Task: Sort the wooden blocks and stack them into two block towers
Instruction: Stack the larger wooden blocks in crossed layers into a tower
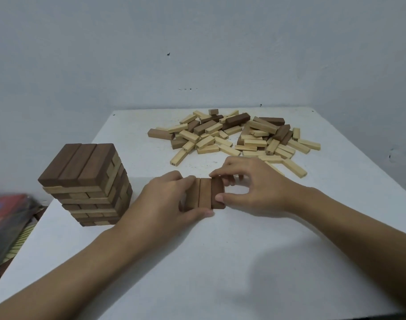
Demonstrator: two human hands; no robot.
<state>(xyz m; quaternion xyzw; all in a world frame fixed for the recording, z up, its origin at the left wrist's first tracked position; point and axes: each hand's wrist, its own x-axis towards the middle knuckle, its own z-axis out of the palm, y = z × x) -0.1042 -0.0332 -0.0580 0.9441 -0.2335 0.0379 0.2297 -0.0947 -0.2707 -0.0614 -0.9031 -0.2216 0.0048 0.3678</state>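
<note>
Head view: we see first tower (86, 181) standing mid-left on table (220, 262), dark layer on top. Centre frame, second base forming: dark row (203, 192) lying flat. Left hand (165, 199) cups row's left side, fingers curled, seemingly hiding part of it. Right hand (255, 190) pinches rightmost block (217, 192), thumb and forefinger. Loose pile (234, 137) upper centre, mostly pale: plenty left.

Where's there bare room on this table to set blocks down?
Bare: the near stretch of table between the forearms, the right side nearer than the pile, and a strip between tower and pile. Crowded: the far middle under the pile, and where left hand and right hand grip three dark blocks.
</note>
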